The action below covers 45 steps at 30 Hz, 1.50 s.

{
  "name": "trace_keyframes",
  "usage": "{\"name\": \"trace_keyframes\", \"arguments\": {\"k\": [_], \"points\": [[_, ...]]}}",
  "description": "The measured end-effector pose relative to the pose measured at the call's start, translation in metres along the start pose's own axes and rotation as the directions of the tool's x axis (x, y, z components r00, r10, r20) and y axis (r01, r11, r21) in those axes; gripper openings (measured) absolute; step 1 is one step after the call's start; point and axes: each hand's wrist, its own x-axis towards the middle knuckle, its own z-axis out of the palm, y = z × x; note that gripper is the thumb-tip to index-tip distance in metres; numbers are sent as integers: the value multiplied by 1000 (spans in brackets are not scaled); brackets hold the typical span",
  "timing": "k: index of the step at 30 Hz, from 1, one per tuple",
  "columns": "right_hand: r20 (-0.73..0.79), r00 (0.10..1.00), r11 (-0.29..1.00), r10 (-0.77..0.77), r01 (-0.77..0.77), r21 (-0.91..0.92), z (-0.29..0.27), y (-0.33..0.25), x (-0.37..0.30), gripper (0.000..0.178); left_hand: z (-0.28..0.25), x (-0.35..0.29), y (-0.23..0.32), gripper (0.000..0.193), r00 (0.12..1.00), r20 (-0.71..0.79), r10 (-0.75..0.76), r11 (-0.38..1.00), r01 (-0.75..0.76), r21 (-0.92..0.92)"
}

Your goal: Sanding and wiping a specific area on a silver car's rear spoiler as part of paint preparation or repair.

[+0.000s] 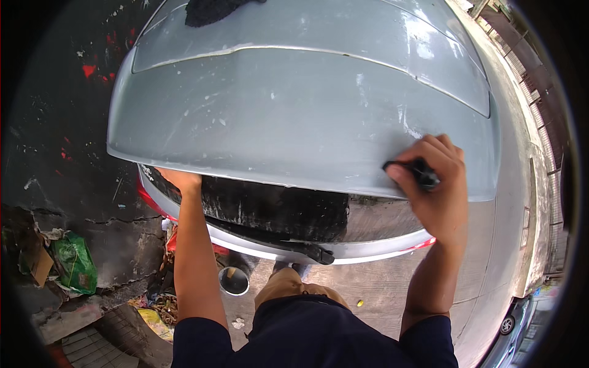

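Black pad (423, 174) is lying in the right fingers (434, 154), over the near edge of the silver panel (276, 116). How is it likely handling?

Judging by its size, it is probably feeling light; how stiff or slippery it is, I'm not managing to read. Holding it by its sides, thumb opposite fingertips, is seeming sensible.

And the fingers?

The right ones are gripping it, nearly closed, with the panel spreading away in front of them. The left hand (183, 178) is sitting at that near edge, well left of them; the panel is hiding its fingers, so I cannot tell their opening.

Farther out?

Dark cloth (215, 11) is resting beyond both sets of fingers, on the panel's side.
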Motion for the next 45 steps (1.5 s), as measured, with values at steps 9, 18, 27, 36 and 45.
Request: {"name": "trace_keyframes", "arguments": {"k": [9, 18, 27, 36, 45], "points": [[-8, 991, 986, -133, 134, 102, 67, -80, 33, 16, 0, -5, 91, 86, 977, -18, -212, 964, 206, -169], [28, 999, 999, 24, -23, -35, 18, -29, 12, 15, -17, -6, 79, 101, 936, 79, -343, 924, 351, -150], [78, 946, 946, -316, 307, 105, 75, -100, 60, 18, 1, -6, 83, 79, 981, -71, -180, 983, 178, -37], [164, 898, 911, -409, 390, 138, 68, -89, 69, 21, -8, -9, 91, 91, 947, 55, -316, 940, 320, -115], [166, 878, 887, -448, 414, 204, 77, -90, 76, 20, -9, -13, 91, 97, 952, 141, -272, 959, 280, -38]]}}
